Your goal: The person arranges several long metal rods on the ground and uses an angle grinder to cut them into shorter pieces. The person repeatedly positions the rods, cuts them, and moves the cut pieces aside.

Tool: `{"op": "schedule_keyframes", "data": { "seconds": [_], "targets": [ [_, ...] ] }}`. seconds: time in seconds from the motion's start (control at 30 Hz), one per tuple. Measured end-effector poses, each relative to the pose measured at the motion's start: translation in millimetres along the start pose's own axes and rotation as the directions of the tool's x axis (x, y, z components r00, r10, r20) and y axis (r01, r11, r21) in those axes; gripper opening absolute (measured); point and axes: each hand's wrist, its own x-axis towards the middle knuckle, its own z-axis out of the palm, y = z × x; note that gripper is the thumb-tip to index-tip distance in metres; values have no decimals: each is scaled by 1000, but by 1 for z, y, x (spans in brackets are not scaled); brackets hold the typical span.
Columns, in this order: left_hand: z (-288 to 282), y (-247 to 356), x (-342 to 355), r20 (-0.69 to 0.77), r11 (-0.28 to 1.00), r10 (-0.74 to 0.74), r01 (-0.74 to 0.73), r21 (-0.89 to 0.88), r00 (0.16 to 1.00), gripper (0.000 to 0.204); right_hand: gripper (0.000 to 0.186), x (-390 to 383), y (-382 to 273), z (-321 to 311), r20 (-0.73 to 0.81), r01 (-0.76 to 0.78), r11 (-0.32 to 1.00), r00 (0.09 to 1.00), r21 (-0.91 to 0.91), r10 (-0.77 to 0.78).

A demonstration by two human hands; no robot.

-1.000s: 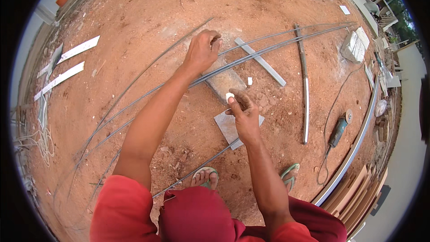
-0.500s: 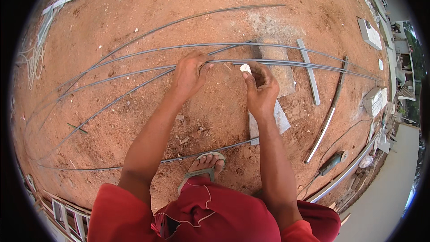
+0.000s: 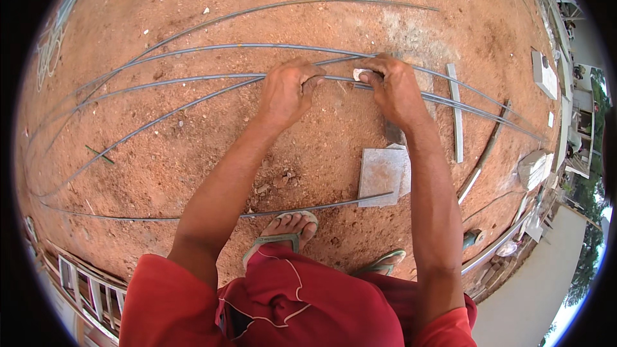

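Several thin grey steel rods [image 3: 218, 76] run across the dirt in long curves. My left hand [image 3: 294, 90] is closed, its fingertips pinched on one rod. To its right my right hand [image 3: 389, 87] grips a small white piece [image 3: 358, 74], holding it against or just over the same rod; its exact contact is unclear. Beneath that hand lies a weathered concrete block [image 3: 424, 79], partly covered. Nearer me are pale square slabs [image 3: 376, 173], with a loose rod end over them.
A metal bar [image 3: 457, 128] and a dark-and-white pipe [image 3: 480, 167] lie right. Beyond are white blocks [image 3: 543, 74], a chunk [image 3: 532, 168], a partly hidden grinder [image 3: 471, 238] and a long rail [image 3: 488, 250]. Pale coiled cord [image 3: 48, 58] lies far left, a ladder-like frame [image 3: 87, 289] lower left.
My view has swung round, so the rods now lie crosswise. My right hand has moved forward with the white piece to the rods. My left hand has come onto a rod.
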Motion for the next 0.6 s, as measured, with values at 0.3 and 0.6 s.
{"op": "schedule_keyframes", "data": {
  "seconds": [0.3, 0.6],
  "targets": [
    [-2, 7, 3, 46, 997, -73, 75, -32, 996, 14, 21, 1, 1, 1, 11, -12, 999, 1000, 45, 11],
    [-2, 5, 2, 30, 994, -82, 84, -72, 996, 16, 18, 7, -6, 0, 10, 88, 995, 996, -55, -87]
  ]
}}
